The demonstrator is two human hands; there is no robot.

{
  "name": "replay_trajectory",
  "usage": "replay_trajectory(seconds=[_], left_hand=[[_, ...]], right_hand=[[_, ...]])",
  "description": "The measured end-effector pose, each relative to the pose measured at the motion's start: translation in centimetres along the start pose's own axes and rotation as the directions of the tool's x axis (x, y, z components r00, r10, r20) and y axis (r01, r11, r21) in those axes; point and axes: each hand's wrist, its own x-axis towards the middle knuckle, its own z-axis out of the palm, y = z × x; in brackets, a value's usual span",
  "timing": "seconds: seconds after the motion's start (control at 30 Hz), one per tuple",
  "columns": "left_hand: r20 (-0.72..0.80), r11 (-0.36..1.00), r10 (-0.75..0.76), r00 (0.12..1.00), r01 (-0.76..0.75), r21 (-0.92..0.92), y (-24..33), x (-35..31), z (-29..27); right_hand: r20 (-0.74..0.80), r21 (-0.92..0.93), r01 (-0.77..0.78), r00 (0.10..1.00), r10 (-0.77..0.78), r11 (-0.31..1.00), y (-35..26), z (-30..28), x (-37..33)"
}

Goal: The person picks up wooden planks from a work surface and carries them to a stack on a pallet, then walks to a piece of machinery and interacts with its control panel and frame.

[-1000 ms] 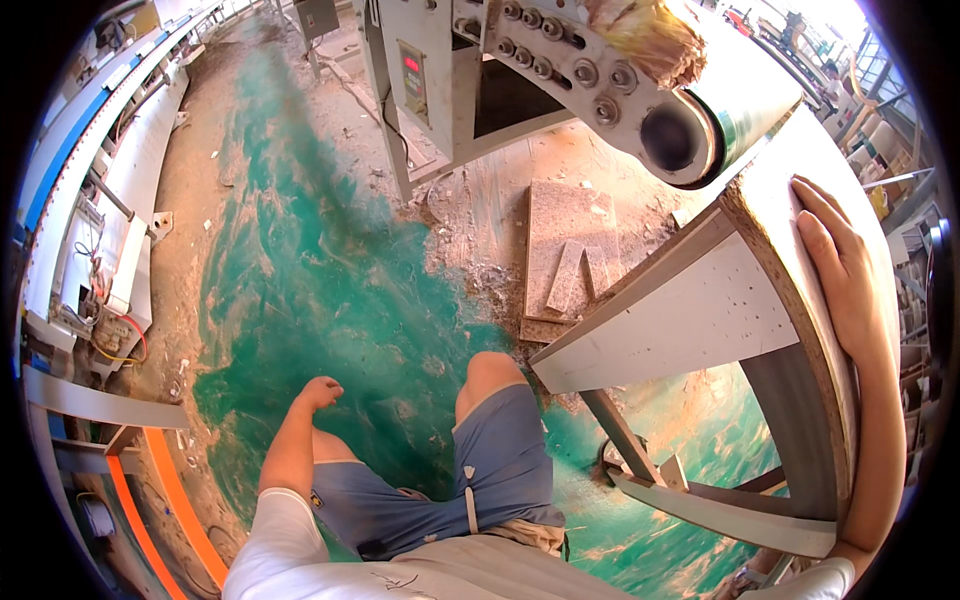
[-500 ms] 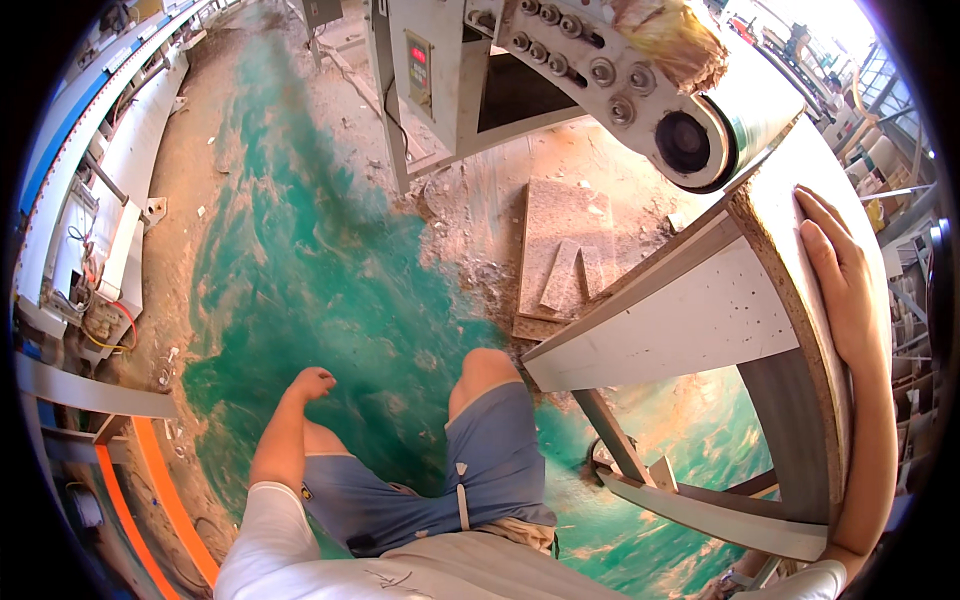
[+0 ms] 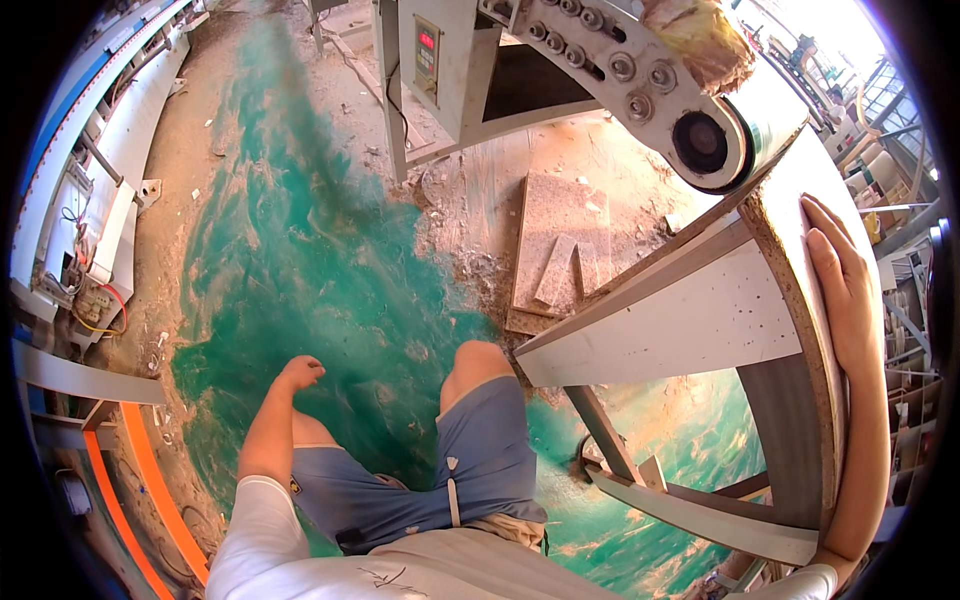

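My right hand (image 3: 843, 275) lies flat on the white top of a work table (image 3: 784, 192) with a rough brown edge, its fingers stretched toward the far end. That forearm rests along the table's right side. My left hand (image 3: 302, 373) hangs beside my left thigh, over the green floor (image 3: 330, 300). Its fingers are loosely curled, and nothing shows in them. The blue shorts (image 3: 410, 490) and a bare knee appear between my arms.
Past the table's far end sits a machine's roller end (image 3: 700, 146), with a control box (image 3: 427, 62) beyond it. Dusty boards (image 3: 545, 215) lie on the floor. A long machine frame (image 3: 115, 235) runs along the left, near orange bars (image 3: 160, 490).
My left hand has swung slightly forward, its fingers still curled. My right hand stays flat on the table top. The whole view has shifted a little.
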Motion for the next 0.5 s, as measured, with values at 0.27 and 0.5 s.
replay_trajectory(seconds=[0.27,0.5], left_hand=[[-0.008,1.000,0.012,1.000,-0.012,0.021,0.2,-0.2,-0.2],[-0.013,1.000,0.013,1.000,-0.013,0.013,0.5,-0.4,-0.1]], right_hand=[[0.009,-0.007,-0.013,1.000,0.013,1.000,-0.2,-0.1,0.0],[0.058,0.047,-0.044,0.997,0.041,0.998,-1.2,-0.7,0.0]])
